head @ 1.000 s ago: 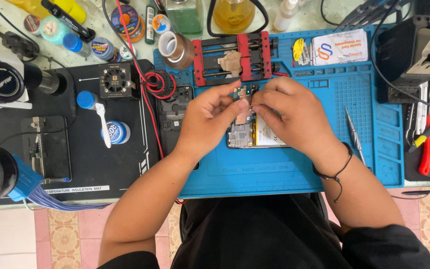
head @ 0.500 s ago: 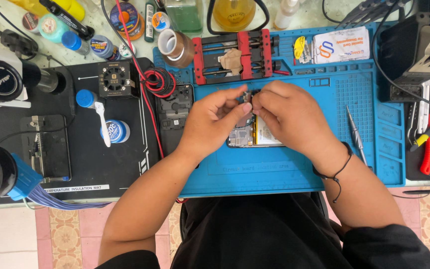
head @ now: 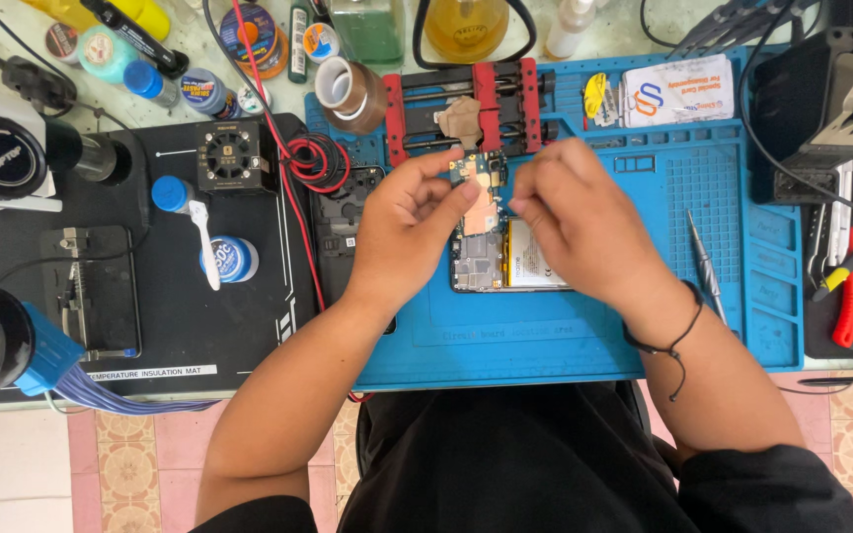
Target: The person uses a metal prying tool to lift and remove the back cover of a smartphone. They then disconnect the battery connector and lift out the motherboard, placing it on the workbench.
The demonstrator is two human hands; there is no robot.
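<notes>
Hands lifting circuit board off opened phone
Left hand (head: 412, 222) and right hand (head: 575, 212) now pinch the small circuit board (head: 481, 192), raised since a moment ago above the opened phone (head: 505, 262) on the blue mat (head: 723, 296).

opened phone (head: 510, 266) partly hidden under hands, right hand (head: 575, 222) grip unclear

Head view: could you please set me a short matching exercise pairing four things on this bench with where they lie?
Things:
1. tweezers
2. tape roll
3. circuit board
4. phone

Places:
A. between the left hand and right hand
B. blue mat, right of the hands
C. mat's top left corner
D. under the hands, opened

Pairs: 1-B, 2-C, 3-A, 4-D
</notes>
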